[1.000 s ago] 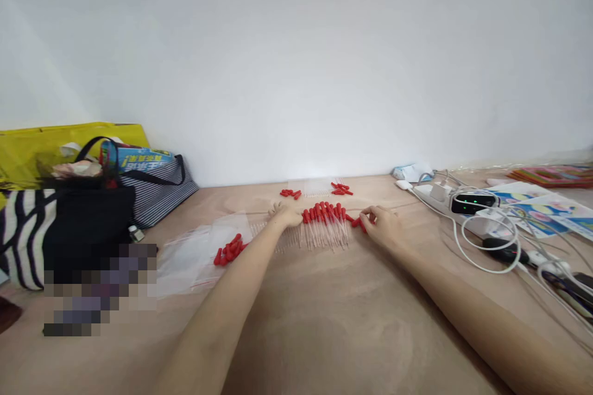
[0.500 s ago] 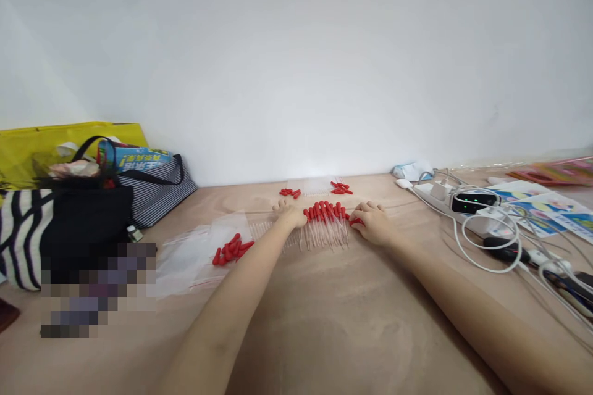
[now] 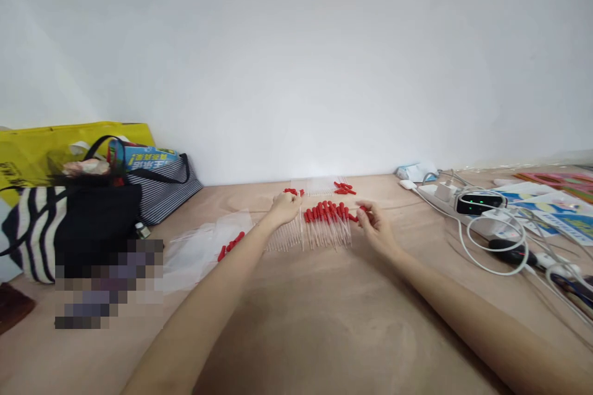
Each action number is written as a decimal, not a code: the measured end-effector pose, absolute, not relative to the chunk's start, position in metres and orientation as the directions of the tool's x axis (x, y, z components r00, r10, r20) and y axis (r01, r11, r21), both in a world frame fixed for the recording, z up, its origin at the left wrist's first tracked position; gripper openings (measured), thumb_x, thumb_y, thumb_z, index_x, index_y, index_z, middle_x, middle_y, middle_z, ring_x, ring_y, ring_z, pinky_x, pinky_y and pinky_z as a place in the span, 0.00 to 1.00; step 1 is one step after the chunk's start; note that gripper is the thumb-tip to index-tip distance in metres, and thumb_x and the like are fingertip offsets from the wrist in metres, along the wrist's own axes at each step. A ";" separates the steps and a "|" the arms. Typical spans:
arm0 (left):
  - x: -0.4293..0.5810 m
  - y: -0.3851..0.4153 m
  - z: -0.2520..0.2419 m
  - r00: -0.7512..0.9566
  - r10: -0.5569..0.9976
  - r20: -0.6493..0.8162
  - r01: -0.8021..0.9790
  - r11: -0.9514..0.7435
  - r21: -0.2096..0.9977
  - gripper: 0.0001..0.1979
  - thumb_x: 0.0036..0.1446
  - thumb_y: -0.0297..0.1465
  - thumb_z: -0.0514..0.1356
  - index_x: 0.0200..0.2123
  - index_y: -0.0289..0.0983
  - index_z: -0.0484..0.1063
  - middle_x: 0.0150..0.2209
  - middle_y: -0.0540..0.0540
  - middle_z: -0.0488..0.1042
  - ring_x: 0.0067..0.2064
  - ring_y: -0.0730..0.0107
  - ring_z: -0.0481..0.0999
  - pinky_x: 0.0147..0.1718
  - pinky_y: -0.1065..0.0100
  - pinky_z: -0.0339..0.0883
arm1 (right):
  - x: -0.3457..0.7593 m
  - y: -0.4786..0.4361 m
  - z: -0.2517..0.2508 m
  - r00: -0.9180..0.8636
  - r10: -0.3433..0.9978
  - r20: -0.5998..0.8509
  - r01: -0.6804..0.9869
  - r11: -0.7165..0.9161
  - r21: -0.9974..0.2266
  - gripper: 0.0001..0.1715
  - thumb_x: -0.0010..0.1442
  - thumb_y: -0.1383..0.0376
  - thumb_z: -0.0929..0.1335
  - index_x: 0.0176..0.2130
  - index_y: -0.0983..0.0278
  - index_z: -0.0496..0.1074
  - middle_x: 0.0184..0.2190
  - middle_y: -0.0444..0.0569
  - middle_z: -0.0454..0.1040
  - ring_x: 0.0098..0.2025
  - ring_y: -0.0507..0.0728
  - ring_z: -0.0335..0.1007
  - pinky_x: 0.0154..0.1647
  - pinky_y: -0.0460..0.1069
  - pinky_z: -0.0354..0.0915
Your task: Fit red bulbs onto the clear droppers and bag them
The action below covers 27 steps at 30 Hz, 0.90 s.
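Note:
A row of clear glass droppers with red rubber bulbs (image 3: 328,221) lies on the tan table (image 3: 301,321) between my hands. My left hand (image 3: 284,205) is raised just left of the row, fingers curled in a pinch on something I cannot make out. My right hand (image 3: 373,220) hovers at the row's right end, its fingers pinching a red bulb. Bare glass tubes (image 3: 282,238) lie left of the row. Loose red bulbs (image 3: 230,245) rest on a clear plastic bag (image 3: 199,252). More red bulbs (image 3: 343,187) lie near the wall.
Striped and black bags (image 3: 83,216) and a yellow bag (image 3: 32,151) stand at the left. A white power strip (image 3: 445,192), a black device (image 3: 479,202), cables (image 3: 491,247) and printed sheets (image 3: 551,207) crowd the right side. A white wall backs the table.
Both hands lifted off the table: the left rose and moved back toward the far bulbs, the right rose with a red bulb pinched. The view shifted slightly.

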<state>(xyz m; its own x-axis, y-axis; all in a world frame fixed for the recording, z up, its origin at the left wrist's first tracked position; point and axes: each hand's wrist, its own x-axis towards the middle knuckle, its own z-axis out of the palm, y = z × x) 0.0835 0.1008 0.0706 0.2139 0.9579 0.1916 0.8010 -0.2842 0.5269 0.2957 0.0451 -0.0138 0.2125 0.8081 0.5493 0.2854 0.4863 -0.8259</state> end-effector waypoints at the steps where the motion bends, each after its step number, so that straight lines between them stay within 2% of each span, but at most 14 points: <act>1: 0.077 0.091 0.075 0.245 0.948 0.204 0.780 -0.318 0.539 0.14 0.57 0.34 0.44 0.27 0.35 0.63 0.32 0.42 0.71 0.37 0.61 0.69 0.37 0.62 0.60 | 0.287 0.039 -0.014 0.163 0.835 0.526 0.241 0.483 -0.842 0.14 0.55 0.57 0.62 0.39 0.62 0.63 0.28 0.45 0.66 0.27 0.51 0.62 0.27 0.47 0.61; 3: 0.064 0.067 0.077 0.297 0.928 0.226 0.738 -0.374 0.561 0.12 0.59 0.32 0.40 0.30 0.36 0.60 0.31 0.45 0.71 0.35 0.67 0.70 0.36 0.66 0.61 | 0.270 0.027 -0.015 0.050 0.879 0.473 0.207 0.455 -0.866 0.10 0.53 0.58 0.64 0.33 0.63 0.64 0.25 0.44 0.66 0.26 0.51 0.62 0.27 0.46 0.61; 6: 0.044 0.029 0.066 0.404 0.879 0.255 0.675 -0.474 0.565 0.08 0.60 0.31 0.40 0.33 0.37 0.56 0.24 0.51 0.68 0.28 0.71 0.69 0.32 0.69 0.61 | 0.251 0.008 -0.015 -0.182 0.894 0.410 0.303 0.447 -0.842 0.05 0.51 0.63 0.65 0.29 0.63 0.66 0.24 0.44 0.69 0.26 0.51 0.63 0.28 0.46 0.61; 8: 0.032 0.009 0.051 0.465 0.845 0.265 0.690 -0.533 0.489 0.06 0.60 0.30 0.42 0.34 0.38 0.57 0.23 0.53 0.66 0.24 0.71 0.66 0.26 0.71 0.59 | 0.245 0.000 -0.012 -0.315 0.870 0.379 0.404 0.484 -0.776 0.02 0.50 0.66 0.65 0.28 0.63 0.68 0.25 0.44 0.70 0.28 0.51 0.64 0.32 0.48 0.61; 10: 0.025 -0.003 0.036 0.519 0.802 0.296 0.688 -0.598 0.412 0.06 0.59 0.29 0.44 0.34 0.37 0.59 0.25 0.50 0.67 0.27 0.70 0.67 0.26 0.70 0.60 | 0.243 -0.005 -0.009 -0.396 0.843 0.365 0.510 0.532 -0.676 0.01 0.49 0.68 0.66 0.27 0.62 0.69 0.25 0.44 0.71 0.31 0.53 0.65 0.38 0.51 0.59; 12: 0.022 -0.008 0.022 0.563 0.746 0.354 0.656 -0.665 0.357 0.06 0.58 0.28 0.47 0.33 0.37 0.62 0.29 0.48 0.70 0.31 0.69 0.69 0.31 0.68 0.61 | 0.244 -0.007 -0.005 -0.434 0.825 0.363 0.598 0.565 -0.569 0.01 0.48 0.68 0.67 0.27 0.62 0.69 0.26 0.43 0.71 0.33 0.54 0.65 0.42 0.54 0.55; 14: 0.022 -0.008 0.012 0.601 0.685 0.411 0.620 -0.725 0.301 0.08 0.59 0.29 0.48 0.33 0.37 0.65 0.31 0.47 0.71 0.34 0.68 0.70 0.34 0.67 0.62 | 0.246 -0.008 -0.002 -0.444 0.815 0.372 0.649 0.579 -0.493 0.04 0.49 0.65 0.67 0.30 0.61 0.69 0.27 0.43 0.71 0.35 0.54 0.64 0.42 0.54 0.53; 17: 0.024 -0.006 0.003 0.623 0.616 0.482 0.586 -0.776 0.235 0.11 0.61 0.31 0.47 0.35 0.37 0.68 0.32 0.45 0.71 0.35 0.68 0.70 0.35 0.68 0.63 | 0.246 -0.009 -0.001 -0.462 0.787 0.410 0.681 0.610 -0.404 0.13 0.51 0.58 0.68 0.38 0.60 0.70 0.32 0.45 0.71 0.37 0.55 0.64 0.39 0.52 0.52; 19: 0.024 -0.005 0.000 0.624 0.591 0.511 0.577 -0.790 0.210 0.13 0.61 0.31 0.46 0.37 0.36 0.69 0.32 0.45 0.71 0.34 0.68 0.70 0.34 0.68 0.64 | 0.244 -0.009 -0.002 -0.481 0.769 0.422 0.693 0.628 -0.354 0.12 0.54 0.58 0.66 0.39 0.58 0.70 0.34 0.46 0.71 0.38 0.56 0.63 0.39 0.52 0.51; 23: 0.024 -0.005 -0.002 0.635 0.564 0.527 0.575 -0.801 0.164 0.14 0.62 0.30 0.45 0.39 0.36 0.70 0.33 0.44 0.71 0.34 0.68 0.70 0.33 0.68 0.63 | 0.240 -0.008 -0.006 -0.482 0.760 0.436 0.712 0.630 -0.311 0.07 0.57 0.64 0.63 0.36 0.58 0.71 0.33 0.46 0.71 0.38 0.55 0.63 0.39 0.52 0.51; 27: 0.024 -0.007 0.002 0.641 0.555 0.531 0.597 -0.795 0.110 0.13 0.61 0.29 0.46 0.37 0.36 0.70 0.31 0.46 0.73 0.33 0.67 0.69 0.33 0.66 0.60 | 0.239 -0.010 -0.006 -0.458 0.761 0.459 0.715 0.623 -0.318 0.05 0.58 0.66 0.62 0.34 0.61 0.68 0.32 0.46 0.70 0.37 0.54 0.62 0.37 0.50 0.51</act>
<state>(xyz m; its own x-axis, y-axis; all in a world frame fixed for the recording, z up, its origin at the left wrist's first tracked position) 0.0238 -0.0071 0.0017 0.6406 0.5548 0.5309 0.5970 -0.7946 0.1100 0.2394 -0.0096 -0.0057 -0.4583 0.7608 0.4595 0.7147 0.6228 -0.3184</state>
